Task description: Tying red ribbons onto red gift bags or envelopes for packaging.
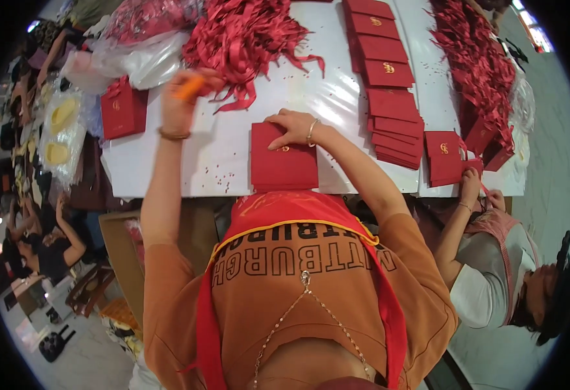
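A flat red paper bag (284, 170) with a gold mark lies before me at the table's near edge. My right hand (291, 129) rests on its far part, thumb apart from the outstretched fingers. To the left, my left hand (184, 97) is raised beside the ribbons, smeared by motion. Its fingers are closed around an orange object (189, 88), too blurred to name more exactly. A heap of red ribbons (246, 45) spreads just beyond that hand. Left of it stands a red gift bag (124, 112) with a ribbon at its top.
Rows of overlapping red bags (392, 123) lie right of me on the white table (324, 84). A co-worker's hands (472, 185) hold a ribbon beside another red bag (442, 156). More ribbons (480, 71) are piled at the far right. Clear plastic wrapping (148, 65) lies at left.
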`<state>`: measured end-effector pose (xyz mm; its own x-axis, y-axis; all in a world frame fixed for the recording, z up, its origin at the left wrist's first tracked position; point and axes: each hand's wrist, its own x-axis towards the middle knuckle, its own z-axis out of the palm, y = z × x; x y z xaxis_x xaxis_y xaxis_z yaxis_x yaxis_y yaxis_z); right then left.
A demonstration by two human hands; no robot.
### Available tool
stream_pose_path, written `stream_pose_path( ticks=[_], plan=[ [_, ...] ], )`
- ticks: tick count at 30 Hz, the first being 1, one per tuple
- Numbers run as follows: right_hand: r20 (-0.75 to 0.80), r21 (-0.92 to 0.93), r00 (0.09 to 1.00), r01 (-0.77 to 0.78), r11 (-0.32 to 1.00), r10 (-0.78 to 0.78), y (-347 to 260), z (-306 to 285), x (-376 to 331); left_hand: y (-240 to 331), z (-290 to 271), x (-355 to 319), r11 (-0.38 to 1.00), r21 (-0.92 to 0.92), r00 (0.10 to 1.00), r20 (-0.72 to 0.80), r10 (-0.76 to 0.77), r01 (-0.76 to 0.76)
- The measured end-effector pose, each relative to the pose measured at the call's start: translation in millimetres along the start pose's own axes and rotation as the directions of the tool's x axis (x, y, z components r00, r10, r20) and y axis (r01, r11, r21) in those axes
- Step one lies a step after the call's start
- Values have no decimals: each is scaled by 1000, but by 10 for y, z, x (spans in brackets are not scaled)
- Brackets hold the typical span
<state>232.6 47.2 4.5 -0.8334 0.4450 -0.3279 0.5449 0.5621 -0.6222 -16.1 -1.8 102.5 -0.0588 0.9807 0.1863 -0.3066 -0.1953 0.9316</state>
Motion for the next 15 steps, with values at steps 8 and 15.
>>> stream_pose_path(
  ticks=[8,15],
  plan=[
    [-14,3,1000,10,1000,-10,-93,-62,8,1180,-322,-469,941,-177,950,-176,257,-287],
    [-207,-348,971,45,937,-123,-178,37,-59,-547,175,-745,863,-12,831,-263,-490,505]
  ],
)
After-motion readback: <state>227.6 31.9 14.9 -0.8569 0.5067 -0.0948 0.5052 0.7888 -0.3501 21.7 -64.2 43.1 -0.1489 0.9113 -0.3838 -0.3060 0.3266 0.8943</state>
